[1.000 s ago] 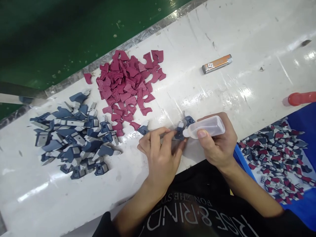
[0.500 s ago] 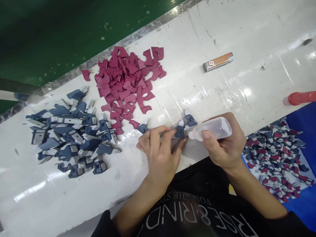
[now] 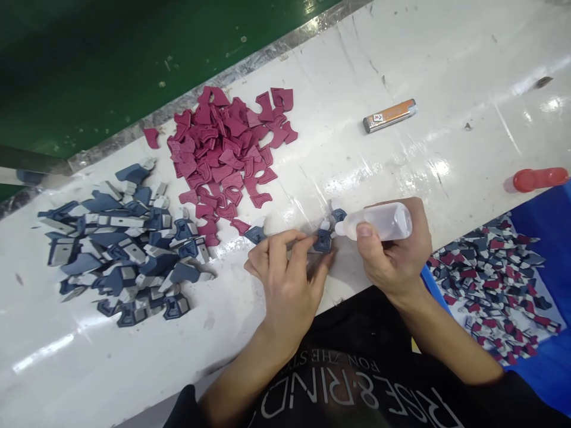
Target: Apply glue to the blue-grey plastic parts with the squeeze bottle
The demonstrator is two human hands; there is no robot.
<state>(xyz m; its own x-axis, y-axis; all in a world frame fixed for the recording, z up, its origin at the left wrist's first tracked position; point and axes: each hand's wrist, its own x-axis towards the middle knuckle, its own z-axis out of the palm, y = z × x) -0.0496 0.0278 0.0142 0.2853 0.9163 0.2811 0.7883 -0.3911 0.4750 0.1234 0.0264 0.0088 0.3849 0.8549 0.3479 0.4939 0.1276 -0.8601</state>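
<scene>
My left hand (image 3: 285, 276) presses a small blue-and-grey piece (image 3: 322, 239) flat on the white table (image 3: 401, 172), fingertips pinching its edge. My right hand (image 3: 395, 252) grips a small clear squeeze bottle (image 3: 379, 222), held sideways with its white nozzle pointing left, just above the blue piece. Two more blue pieces lie close by, one (image 3: 338, 213) just behind the nozzle and one (image 3: 256, 233) left of my fingers.
A heap of blue-and-grey pieces (image 3: 125, 244) lies at the left, a heap of maroon pieces (image 3: 227, 151) behind it. An orange lighter (image 3: 389, 115) lies farther back. A red object (image 3: 537, 178) sits at the right edge. A blue tray (image 3: 551, 356) holds several mixed pieces (image 3: 495, 285).
The bottle's nozzle has shifted slightly up and left, from beside the held piece to just above it. My left hand stays put on the piece.
</scene>
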